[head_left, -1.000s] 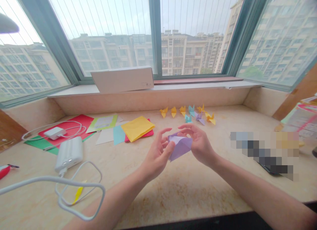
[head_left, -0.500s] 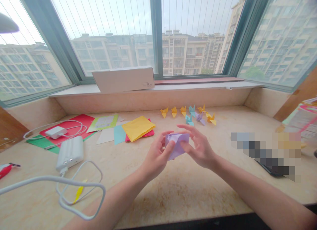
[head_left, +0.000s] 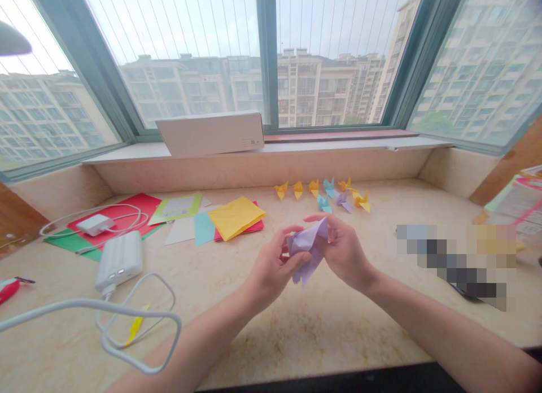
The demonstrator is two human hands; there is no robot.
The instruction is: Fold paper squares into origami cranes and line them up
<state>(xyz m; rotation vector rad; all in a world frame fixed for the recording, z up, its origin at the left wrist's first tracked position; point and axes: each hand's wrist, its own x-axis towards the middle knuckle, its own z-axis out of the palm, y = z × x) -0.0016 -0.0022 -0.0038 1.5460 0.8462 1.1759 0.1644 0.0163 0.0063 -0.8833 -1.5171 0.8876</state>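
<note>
A partly folded sheet of purple origami paper (head_left: 308,243) is held up between both hands over the counter. My left hand (head_left: 275,263) grips its left side, thumb across the front and fingers behind. On the upper right, my right hand (head_left: 345,249) pinches a raised flap of the sheet, which stands away from the lower layer. Some right fingertips are hidden by the paper. Beyond the hands stand several small folded paper cranes, among them a yellow crane (head_left: 281,191), a blue crane (head_left: 324,204) and a purple crane (head_left: 342,200).
Left of the hands lie yellow paper (head_left: 235,218), red paper (head_left: 141,204) and green paper (head_left: 70,246). A white power bank (head_left: 121,260) with a looping cable (head_left: 139,311) sits nearer. A white box (head_left: 212,134) rests on the sill; a blurred dark object (head_left: 470,294) lies right.
The purple paper has gone from a flatter shape to an opened one, its right flap lifted. My right hand has closed onto that flap, and my left hand keeps its hold.
</note>
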